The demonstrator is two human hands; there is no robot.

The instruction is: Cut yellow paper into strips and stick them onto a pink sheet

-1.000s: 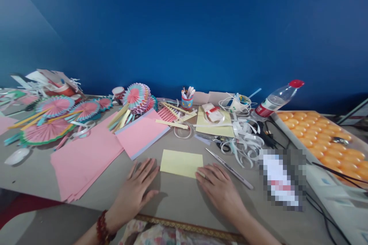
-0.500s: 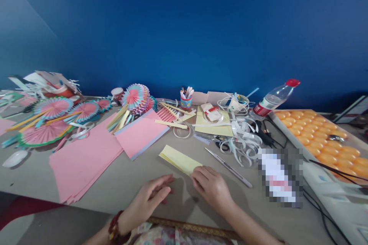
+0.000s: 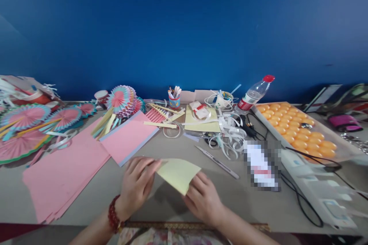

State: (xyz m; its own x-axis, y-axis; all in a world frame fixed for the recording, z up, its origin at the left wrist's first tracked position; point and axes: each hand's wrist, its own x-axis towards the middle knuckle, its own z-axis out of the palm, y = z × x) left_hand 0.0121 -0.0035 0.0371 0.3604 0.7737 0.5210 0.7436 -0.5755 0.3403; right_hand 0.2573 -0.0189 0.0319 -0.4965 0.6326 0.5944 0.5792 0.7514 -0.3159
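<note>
The pale yellow rectangular paper sheet (image 3: 179, 173) curves between both hands above the grey worktop (image 3: 172, 212). The left hand's (image 3: 138, 180) fingers grip its left end; the right hand's (image 3: 202, 197) fingers pinch its right end. Beyond lies a slim silver craft knife (image 3: 217, 162).

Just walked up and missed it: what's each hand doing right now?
Left hand: closed on one end of the yellow paper.
Right hand: closed on the paper's other end.

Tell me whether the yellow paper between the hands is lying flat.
No, the yellow paper curves between the left hand and the right hand, which hold its ends.
</note>
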